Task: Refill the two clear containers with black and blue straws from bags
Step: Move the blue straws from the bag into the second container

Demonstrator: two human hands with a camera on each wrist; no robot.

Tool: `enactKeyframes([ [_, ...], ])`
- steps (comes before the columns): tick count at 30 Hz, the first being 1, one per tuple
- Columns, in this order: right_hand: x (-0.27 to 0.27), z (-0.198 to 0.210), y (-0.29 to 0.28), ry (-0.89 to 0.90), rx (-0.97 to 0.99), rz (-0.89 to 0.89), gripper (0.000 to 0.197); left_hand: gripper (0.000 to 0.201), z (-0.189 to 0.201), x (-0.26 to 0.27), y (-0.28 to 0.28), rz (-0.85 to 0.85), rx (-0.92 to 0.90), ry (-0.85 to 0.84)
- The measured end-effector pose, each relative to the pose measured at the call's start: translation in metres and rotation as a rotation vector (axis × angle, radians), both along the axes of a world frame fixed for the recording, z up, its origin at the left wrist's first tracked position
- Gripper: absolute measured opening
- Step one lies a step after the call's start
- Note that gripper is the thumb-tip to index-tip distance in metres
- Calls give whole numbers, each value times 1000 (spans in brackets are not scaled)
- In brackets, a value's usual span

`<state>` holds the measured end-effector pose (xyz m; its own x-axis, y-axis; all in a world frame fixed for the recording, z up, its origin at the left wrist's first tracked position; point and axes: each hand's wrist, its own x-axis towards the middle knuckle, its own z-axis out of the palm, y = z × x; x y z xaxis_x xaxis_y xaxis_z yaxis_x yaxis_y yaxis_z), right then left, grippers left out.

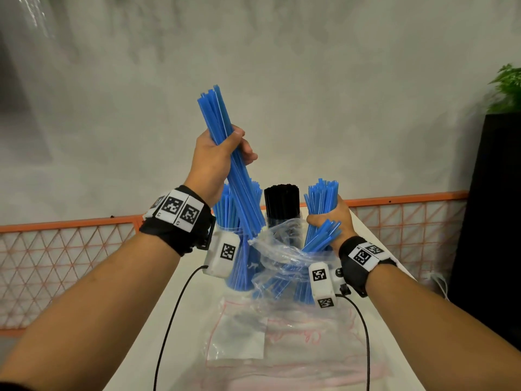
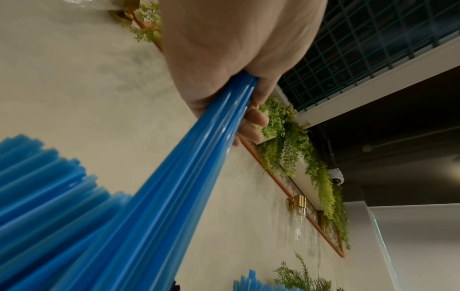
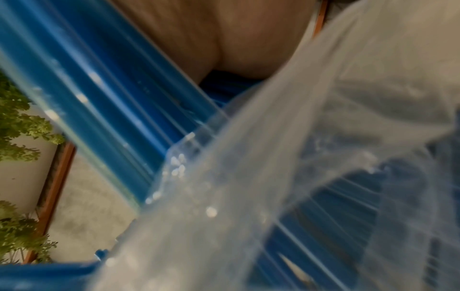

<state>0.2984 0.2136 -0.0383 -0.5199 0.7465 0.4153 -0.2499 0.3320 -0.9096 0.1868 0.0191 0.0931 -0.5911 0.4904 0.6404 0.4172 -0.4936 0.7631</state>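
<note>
My left hand grips a raised bundle of blue straws, tilted, its lower end at the mouth of the left clear container, which holds many blue straws. The left wrist view shows that hand curled round the same bundle. Behind stands the second clear container, packed with black straws. My right hand grips another bunch of blue straws still partly inside a crumpled clear bag. In the right wrist view the palm, straws and bag film are blurred.
Flat clear bags lie on the narrow white table in front of the containers. An orange mesh fence runs behind the table along a grey wall. A black cabinet with a green plant stands right.
</note>
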Motion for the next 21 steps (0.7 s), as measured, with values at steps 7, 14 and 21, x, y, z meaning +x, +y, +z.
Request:
enactKeyframes([
  [7,2,1,-1,29,-13,26,43,9,-38,-8,-6,-11,-186,59],
  [14,4,1,-3,17,-16,1,45,18,-127,-20,4,-41,-302,-42],
  [21,3,-1,-1,-12,-3,-10,46,16,-157,-28,7,-78,-252,-165],
])
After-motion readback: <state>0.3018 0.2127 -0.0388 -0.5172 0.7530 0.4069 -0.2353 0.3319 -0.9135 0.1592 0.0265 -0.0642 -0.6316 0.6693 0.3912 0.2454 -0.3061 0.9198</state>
